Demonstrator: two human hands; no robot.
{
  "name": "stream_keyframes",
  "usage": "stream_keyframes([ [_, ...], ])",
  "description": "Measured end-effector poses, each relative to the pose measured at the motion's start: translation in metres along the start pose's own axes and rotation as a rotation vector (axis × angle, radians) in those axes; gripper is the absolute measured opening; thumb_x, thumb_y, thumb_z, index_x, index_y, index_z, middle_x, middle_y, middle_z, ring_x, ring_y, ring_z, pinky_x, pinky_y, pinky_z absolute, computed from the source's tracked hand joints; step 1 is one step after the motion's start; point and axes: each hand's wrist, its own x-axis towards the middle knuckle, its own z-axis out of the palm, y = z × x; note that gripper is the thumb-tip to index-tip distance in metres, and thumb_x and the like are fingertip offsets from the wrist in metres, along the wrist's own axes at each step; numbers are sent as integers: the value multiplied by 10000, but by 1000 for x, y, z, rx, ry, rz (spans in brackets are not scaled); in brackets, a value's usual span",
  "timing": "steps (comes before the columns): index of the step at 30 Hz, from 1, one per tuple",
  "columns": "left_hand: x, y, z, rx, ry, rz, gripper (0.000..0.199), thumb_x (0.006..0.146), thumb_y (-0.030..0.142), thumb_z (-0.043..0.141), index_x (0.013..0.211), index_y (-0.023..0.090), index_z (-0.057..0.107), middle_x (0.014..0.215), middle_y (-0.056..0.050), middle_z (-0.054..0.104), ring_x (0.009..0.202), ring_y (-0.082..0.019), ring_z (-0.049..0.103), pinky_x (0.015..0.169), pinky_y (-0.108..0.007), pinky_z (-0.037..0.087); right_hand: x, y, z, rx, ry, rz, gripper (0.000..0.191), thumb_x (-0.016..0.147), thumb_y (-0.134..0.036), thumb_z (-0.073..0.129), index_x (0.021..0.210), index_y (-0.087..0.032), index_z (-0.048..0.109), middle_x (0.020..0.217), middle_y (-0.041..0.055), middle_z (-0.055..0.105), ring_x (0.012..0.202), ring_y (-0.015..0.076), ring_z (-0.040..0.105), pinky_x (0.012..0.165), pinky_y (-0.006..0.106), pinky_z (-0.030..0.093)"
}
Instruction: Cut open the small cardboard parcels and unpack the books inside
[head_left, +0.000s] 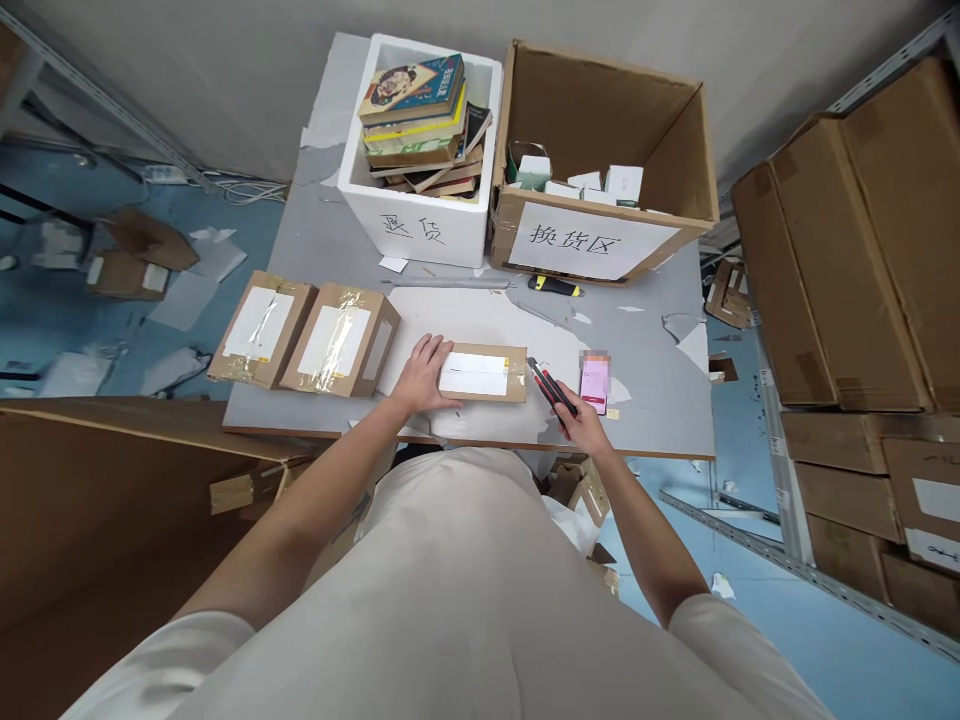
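A long narrow cardboard box (517, 385) with a white label and clear tape lies in front of me on the table. My left hand (425, 378) rests on its left end, fingers stretched out over the edge. In my right hand (583, 425) I grip a black and red utility knife (553, 392), its tip pointing at the right end of the box. Whether the tip touches the tape I cannot tell. Just right of the knife lies a phone (595, 385) with a pink screen, partly blurred.
Two taped cardboard boxes (381, 350) stand at the left. Behind are a white foam box (472, 235) of books and an open carton (517, 215) holding small white boxes. A black and yellow cutter (555, 286) lies before them. Stacked cartons (825, 270) fill the right side.
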Motion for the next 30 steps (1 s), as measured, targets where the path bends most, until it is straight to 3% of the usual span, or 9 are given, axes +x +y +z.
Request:
stream_keyframes([
  [7, -1, 8, -6, 54, -47, -70, 1153, 489, 712, 736, 1429, 184, 326, 1432, -199, 385, 1345, -436, 297, 959, -528, 430, 1, 2, -18, -48, -98, -12, 655, 844, -452, 538, 1442, -220, 403, 679, -21, 584, 421, 70, 438, 371, 193, 371],
  [13, 2, 15, -15, 112, -112, -102, 1102, 516, 711, 721, 1424, 201, 361, 1431, -197, 403, 1336, -434, 311, 919, -495, 431, -6, 2, -25, -49, -149, 37, 691, 820, -452, 568, 1444, -203, 402, 612, -39, 536, 401, 78, 430, 357, 194, 348],
  [24, 2, 17, -16, 116, -113, -119, 1046, 559, 692, 713, 1419, 212, 361, 1422, -195, 403, 1331, -426, 308, 903, -485, 431, -36, 5, -9, 25, -133, 85, 723, 817, -505, 559, 1454, -211, 387, 600, -35, 513, 399, 90, 396, 351, 225, 360],
  [30, 3, 16, -15, 100, -105, -115, 1092, 526, 707, 726, 1424, 207, 358, 1433, -202, 398, 1344, -431, 297, 926, -510, 427, -54, 21, 1, 74, -128, 97, 721, 816, -522, 556, 1449, -220, 388, 653, -26, 542, 403, 89, 401, 352, 235, 358],
])
